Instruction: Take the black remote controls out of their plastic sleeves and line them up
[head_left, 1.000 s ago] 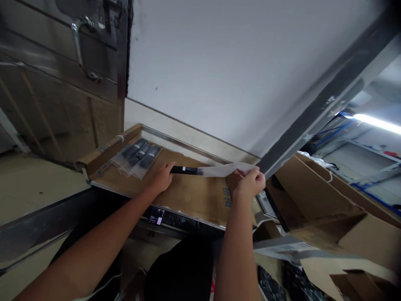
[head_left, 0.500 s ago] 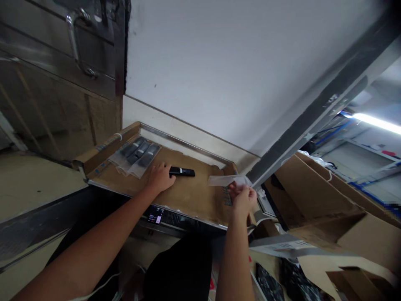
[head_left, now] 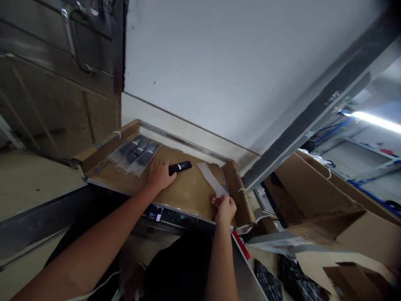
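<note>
My left hand (head_left: 161, 175) is closed around one end of a black remote-like device (head_left: 183, 166) with a white label, just over the cardboard-lined tray. The device's far end points right. My right hand (head_left: 225, 208) pinches the near end of a narrow, translucent plastic sleeve (head_left: 213, 179), which slants up and left above the tray's right side. A gap separates the sleeve from the device. Left of my left hand, several similar black devices in clear sleeves (head_left: 142, 156) lie side by side on the cardboard (head_left: 184, 194).
A phone-like lit screen (head_left: 155, 213) sits at the tray's front edge. Large cardboard boxes (head_left: 316, 188) stand to the right, with black plastic bags (head_left: 267, 278) on the floor below. Behind the tray rises a white wall (head_left: 200, 75); a metal door with a handle (head_left: 73, 37) is at left.
My right hand has moved left and down, bringing the sleeve off the tray's right edge and turning it to a slant. The device's far end has tilted slightly upward in my left hand.
</note>
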Action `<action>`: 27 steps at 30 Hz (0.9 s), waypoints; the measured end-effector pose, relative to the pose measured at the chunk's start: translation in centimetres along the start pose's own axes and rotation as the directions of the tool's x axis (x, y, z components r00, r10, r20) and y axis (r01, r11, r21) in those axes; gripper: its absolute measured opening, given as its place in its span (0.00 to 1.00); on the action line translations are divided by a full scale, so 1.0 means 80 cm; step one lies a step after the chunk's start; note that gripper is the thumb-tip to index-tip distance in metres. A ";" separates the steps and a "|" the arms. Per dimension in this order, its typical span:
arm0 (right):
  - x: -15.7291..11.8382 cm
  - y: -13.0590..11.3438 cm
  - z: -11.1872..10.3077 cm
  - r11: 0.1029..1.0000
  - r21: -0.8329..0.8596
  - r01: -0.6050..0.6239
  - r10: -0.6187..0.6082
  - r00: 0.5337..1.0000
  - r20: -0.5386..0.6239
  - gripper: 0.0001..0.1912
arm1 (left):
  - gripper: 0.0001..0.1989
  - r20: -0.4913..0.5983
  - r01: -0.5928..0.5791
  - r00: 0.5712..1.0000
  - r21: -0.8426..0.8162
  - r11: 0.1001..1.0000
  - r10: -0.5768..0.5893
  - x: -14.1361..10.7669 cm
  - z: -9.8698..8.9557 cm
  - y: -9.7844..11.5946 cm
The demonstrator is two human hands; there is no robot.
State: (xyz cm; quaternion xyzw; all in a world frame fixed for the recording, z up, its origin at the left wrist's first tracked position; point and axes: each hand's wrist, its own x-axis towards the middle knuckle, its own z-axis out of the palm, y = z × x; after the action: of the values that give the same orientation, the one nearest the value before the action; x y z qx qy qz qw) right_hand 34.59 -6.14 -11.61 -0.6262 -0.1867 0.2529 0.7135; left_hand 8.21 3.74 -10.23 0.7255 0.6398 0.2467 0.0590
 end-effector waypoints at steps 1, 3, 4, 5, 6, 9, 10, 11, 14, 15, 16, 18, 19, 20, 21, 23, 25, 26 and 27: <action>-0.002 0.000 0.000 0.999 -0.046 0.009 -0.008 1.000 0.013 0.07 | 0.28 0.010 0.012 1.000 0.004 1.000 -0.012 0.000 -0.002 0.001; -0.005 0.001 0.002 0.988 -0.153 0.038 -0.033 0.999 0.034 0.08 | 0.29 0.036 0.025 0.999 0.019 1.000 -0.026 0.000 -0.005 0.001; -0.006 0.002 0.002 0.977 -0.206 0.053 -0.045 0.998 0.047 0.09 | 0.29 0.049 0.026 0.998 0.024 0.999 -0.027 0.000 -0.005 0.001; -0.008 0.002 0.003 0.966 -0.252 0.065 -0.052 0.997 0.059 0.09 | 0.29 0.056 0.025 0.998 0.025 0.999 -0.026 0.000 -0.006 0.001; -0.009 0.002 0.003 0.955 -0.288 0.073 -0.055 0.996 0.069 0.10 | 0.29 0.058 0.020 0.998 0.023 1.000 -0.021 0.000 -0.005 0.000; -0.010 0.001 0.003 0.934 -0.346 0.088 -0.060 0.994 0.091 0.11 | 0.28 0.042 0.007 0.999 0.014 1.000 -0.008 0.000 -0.003 -0.001; -0.010 0.001 0.003 0.929 -0.357 0.093 -0.062 0.993 0.097 0.11 | 0.27 0.035 0.003 0.999 0.013 1.000 -0.004 0.000 -0.002 -0.002; -0.010 0.001 0.002 0.924 -0.369 0.098 -0.065 0.993 0.103 0.12 | 0.27 0.030 0.000 1.000 0.011 1.000 -0.001 0.000 -0.001 -0.003; -0.009 0.002 0.001 0.921 -0.370 0.118 -0.088 0.991 0.097 0.11 | 0.26 0.024 0.000 1.000 -0.005 1.000 0.000 0.000 0.002 -0.004; -0.009 0.003 0.000 0.926 -0.355 0.124 -0.101 0.991 0.083 0.10 | 0.26 0.024 0.003 1.000 -0.014 1.000 -0.003 0.000 0.003 -0.005; -0.009 0.004 0.000 0.933 -0.333 0.132 -0.118 0.991 0.062 0.09 | 0.25 0.025 0.011 1.000 -0.025 1.000 -0.010 0.001 0.004 -0.006; -0.009 0.007 -0.001 0.949 -0.275 0.152 -0.157 0.988 0.002 0.07 | 0.24 0.031 0.030 0.999 -0.060 0.998 -0.028 0.004 0.006 -0.010; -0.008 0.008 -0.001 0.956 -0.242 0.163 -0.177 0.984 -0.034 0.07 | 0.22 0.033 0.039 0.999 -0.087 0.996 -0.036 0.005 0.007 -0.012; -0.008 0.009 -0.001 0.962 -0.207 0.177 -0.195 0.978 -0.070 0.09 | 0.21 0.031 0.044 0.999 -0.120 0.992 -0.041 0.007 0.009 -0.014; -0.006 0.010 0.000 0.967 -0.169 0.189 -0.208 0.973 -0.103 0.11 | 0.20 0.026 0.050 0.999 -0.156 0.986 -0.047 0.008 0.010 -0.016; -0.004 0.010 0.001 0.975 -0.090 0.204 -0.215 0.965 -0.147 0.14 | 0.18 0.015 0.057 0.998 -0.221 0.974 -0.055 0.010 0.010 -0.019; -0.003 0.007 0.000 0.983 -0.006 0.182 -0.181 0.970 -0.162 0.14 | 0.17 0.010 0.061 0.998 -0.264 0.963 -0.060 0.010 0.009 -0.020; -0.004 0.005 -0.002 0.987 0.033 0.156 -0.149 0.976 -0.159 0.15 | 0.16 0.010 0.065 0.998 -0.277 0.959 -0.064 0.010 0.008 -0.020; -0.006 0.002 -0.006 0.990 0.066 0.122 -0.111 0.983 -0.146 0.15 | 0.16 0.011 0.068 0.998 -0.285 0.956 -0.068 0.010 0.007 -0.020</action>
State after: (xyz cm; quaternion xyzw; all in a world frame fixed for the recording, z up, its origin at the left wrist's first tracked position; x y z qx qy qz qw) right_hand 34.47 -6.74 -11.80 -0.6036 -0.1623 0.1722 0.7613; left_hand 7.10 4.88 -11.16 0.6870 0.6221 0.3339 0.1719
